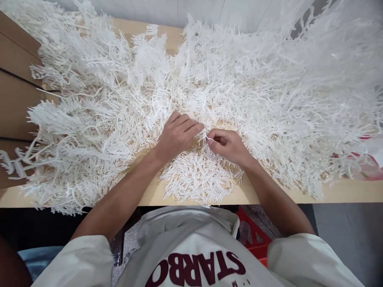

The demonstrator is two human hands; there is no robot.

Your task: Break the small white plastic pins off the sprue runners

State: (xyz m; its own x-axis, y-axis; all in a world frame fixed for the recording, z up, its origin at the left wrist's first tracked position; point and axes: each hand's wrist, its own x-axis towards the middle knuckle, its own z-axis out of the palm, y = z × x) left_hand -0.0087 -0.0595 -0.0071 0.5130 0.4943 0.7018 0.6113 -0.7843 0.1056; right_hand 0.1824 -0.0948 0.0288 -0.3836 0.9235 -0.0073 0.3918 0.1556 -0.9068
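Note:
My left hand (181,132) is closed, its fingertips pinching a thin white branched strip (202,135). Close by on the right, my right hand (226,145) pinches a thin white end at the same spot, thumb against forefinger. Whether both hold one strip I cannot tell. Below them, near the table's front edge, lies a low pile of short loose white sticks (197,177). Behind and on both sides a large heap of white branched strips (254,87) surrounds the hands.
The heap spreads over a pale wooden table (350,191). A brown cardboard box (18,103) with dark straps stands at the left. A red and white plastic bag (369,159) lies at the right. Under the table edge shows a red plastic object (254,239).

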